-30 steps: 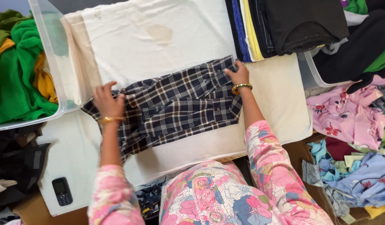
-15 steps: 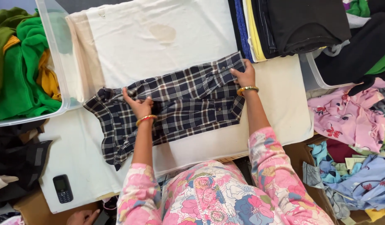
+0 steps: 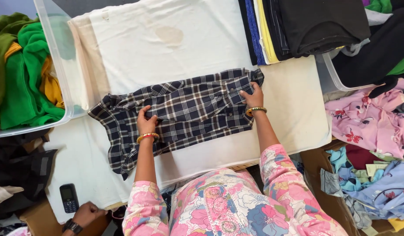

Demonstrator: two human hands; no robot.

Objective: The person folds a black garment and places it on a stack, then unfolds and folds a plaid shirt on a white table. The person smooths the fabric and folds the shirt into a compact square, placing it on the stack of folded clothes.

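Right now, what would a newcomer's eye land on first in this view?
The dark plaid shirt spread across the white cloth-covered table, with the left hand flat on its middle and the right hand pressing its right edge. Next, the bright green clothes in the clear bin at far left, and the folded dark stack at top right.

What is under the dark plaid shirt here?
The plaid shirt lies flat on a white cloth that covers the table, with the left hand and right hand pressing on it. Whatever sits below the cloth is covered and cannot be seen.
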